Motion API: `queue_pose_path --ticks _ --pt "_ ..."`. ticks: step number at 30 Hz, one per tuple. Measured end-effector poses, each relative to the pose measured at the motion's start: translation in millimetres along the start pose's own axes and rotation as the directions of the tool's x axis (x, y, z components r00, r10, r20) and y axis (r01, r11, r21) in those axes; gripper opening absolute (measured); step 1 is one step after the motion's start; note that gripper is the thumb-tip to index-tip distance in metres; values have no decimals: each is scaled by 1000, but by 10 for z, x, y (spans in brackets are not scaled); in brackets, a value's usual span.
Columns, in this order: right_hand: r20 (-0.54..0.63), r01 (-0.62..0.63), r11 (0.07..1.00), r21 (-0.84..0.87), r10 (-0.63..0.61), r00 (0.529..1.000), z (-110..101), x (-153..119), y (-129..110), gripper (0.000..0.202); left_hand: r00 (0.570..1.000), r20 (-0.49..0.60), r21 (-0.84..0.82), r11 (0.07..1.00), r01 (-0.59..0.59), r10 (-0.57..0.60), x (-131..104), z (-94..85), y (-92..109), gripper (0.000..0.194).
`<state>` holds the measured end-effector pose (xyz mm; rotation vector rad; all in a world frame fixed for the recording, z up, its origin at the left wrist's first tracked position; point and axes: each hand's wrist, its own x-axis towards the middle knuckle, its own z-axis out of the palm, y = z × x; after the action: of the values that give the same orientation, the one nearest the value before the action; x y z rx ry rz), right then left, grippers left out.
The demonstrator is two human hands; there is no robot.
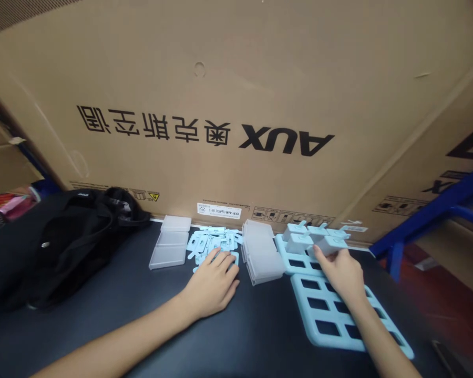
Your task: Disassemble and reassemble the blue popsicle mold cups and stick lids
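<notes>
My right hand (341, 273) grips a translucent mould with a light blue stick lid (333, 241) at the back blue rack (295, 264). Several other lidded moulds (298, 242) stand upright in that rack. In front of it lies a second light blue rack (327, 328) with rectangular holes, partly under my right forearm. My left hand (213, 283) rests at the near edge of a pile of light blue stick lids (213, 241); its fingers are slightly spread, and nothing shows in them. Translucent moulds lie in two groups, left (169, 247) and right (262, 254) of the pile.
A black bag (63, 241) lies on the left of the dark table (236, 341). Behind stands a large cardboard box (220, 173) with upside-down print. A blue metal frame (437, 210) is at the right, and a dark flat object (445, 358) lies at the lower right.
</notes>
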<state>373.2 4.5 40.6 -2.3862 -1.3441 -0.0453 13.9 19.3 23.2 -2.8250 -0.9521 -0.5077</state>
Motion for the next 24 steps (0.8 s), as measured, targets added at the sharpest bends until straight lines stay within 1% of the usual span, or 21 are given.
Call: queue_pose_path --ticks 3,7,10,13,17,21,24 --pt "-6 -24 999 31 24 1000 -20 -4 -17 50 1000 7 7 1000 4 -4 209 -7 -46 17" --pt "3 -26 999 45 26 1000 -38 -21 -32 50 998 54 35 999 39 -41 517 51 -160 19" --pt "0 -5 997 80 5 1000 -46 -42 -27 47 995 82 65 997 48 -53 627 95 -218 20" --pt "-4 30 995 97 -30 1000 -34 -53 -12 46 995 79 92 994 51 -58 634 102 -251 19" --pt "-42 82 987 135 -77 996 9 -54 8 46 996 66 124 991 55 -64 611 67 -306 17" --pt "-135 145 973 182 -121 983 -4 -45 3 45 998 34 118 991 55 -60 558 -28 -328 16" --pt "-229 184 956 228 -131 965 -94 -52 -29 46 999 -13 59 998 30 -29 383 -162 -288 15"
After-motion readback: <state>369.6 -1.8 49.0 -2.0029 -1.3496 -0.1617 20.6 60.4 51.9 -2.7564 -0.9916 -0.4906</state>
